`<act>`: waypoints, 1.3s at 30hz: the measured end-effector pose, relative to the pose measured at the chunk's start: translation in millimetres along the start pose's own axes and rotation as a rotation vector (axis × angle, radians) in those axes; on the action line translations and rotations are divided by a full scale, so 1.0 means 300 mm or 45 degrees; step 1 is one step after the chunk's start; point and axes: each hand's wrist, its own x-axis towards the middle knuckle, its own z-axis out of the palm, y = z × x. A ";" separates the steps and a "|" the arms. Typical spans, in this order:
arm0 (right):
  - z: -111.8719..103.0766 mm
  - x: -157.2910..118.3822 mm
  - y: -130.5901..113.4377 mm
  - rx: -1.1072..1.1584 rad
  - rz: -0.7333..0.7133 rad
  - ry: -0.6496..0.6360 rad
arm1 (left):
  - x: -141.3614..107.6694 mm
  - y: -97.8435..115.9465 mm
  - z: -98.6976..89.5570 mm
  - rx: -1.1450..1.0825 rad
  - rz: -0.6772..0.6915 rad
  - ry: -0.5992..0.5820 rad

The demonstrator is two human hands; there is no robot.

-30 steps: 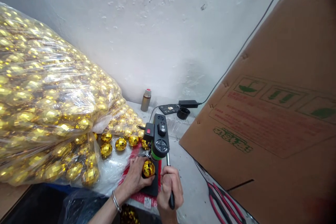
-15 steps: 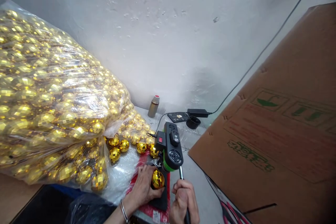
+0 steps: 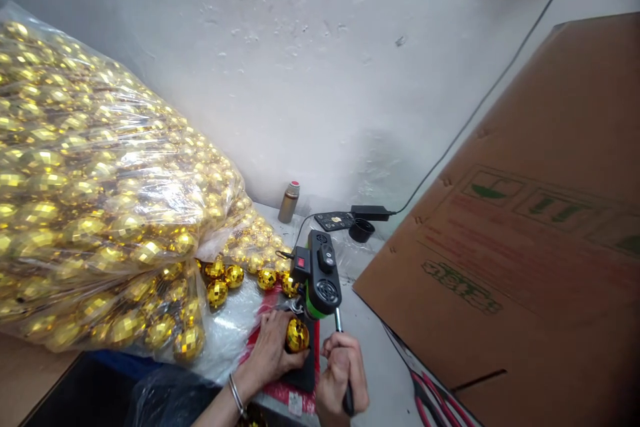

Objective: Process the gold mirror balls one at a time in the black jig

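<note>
Under the head of a black and green machine, my left hand holds a shiny gold faceted ball between thumb and fingers, over the dark base. To its right, my right hand is wrapped round the machine's lever, a metal rod with a black grip. Several loose gold balls lie on clear plastic left of the machine. A red sheet shows beneath the base.
A huge clear bag of gold balls fills the left. Against the wall stands a small bottle. Behind the machine are a black adapter and a black ring. A cardboard box takes up the right.
The view has shifted slightly, moving most things a little left in the picture. My right hand and the lever's grip sit a little higher. My left hand keeps hold of the ball.
</note>
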 end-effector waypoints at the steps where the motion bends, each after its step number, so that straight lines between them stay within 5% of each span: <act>1: -0.006 -0.005 0.004 -0.018 -0.022 -0.036 | 0.000 -0.001 0.000 -0.005 0.002 0.005; 11: -0.035 -0.007 0.024 -0.084 -0.272 -0.205 | 0.000 -0.001 -0.004 -0.054 -0.035 0.026; 17: -0.040 0.211 -0.159 -0.143 0.108 -0.303 | -0.052 -0.008 -0.009 -0.065 0.001 0.018; 21: -0.033 0.216 -0.173 -0.109 0.141 -0.287 | -0.199 -0.070 -0.009 0.025 0.171 -0.022; 25: -0.033 0.139 -0.135 -0.058 0.180 -0.273 | -0.219 -0.109 -0.166 0.259 0.119 0.152; 28: -0.035 0.118 -0.124 -0.045 0.178 -0.294 | -0.099 -0.105 -0.364 0.509 -0.241 0.354; 31: -0.036 0.122 -0.123 -0.045 0.160 -0.294 | 0.023 -0.109 -0.498 0.610 -0.529 0.221; 34: -0.036 0.128 -0.125 -0.034 0.130 -0.285 | 0.073 -0.129 -0.532 0.535 -0.602 0.191; 39: -0.028 0.148 -0.143 -0.034 0.121 -0.276 | 0.049 -0.132 -0.490 0.247 -0.534 0.183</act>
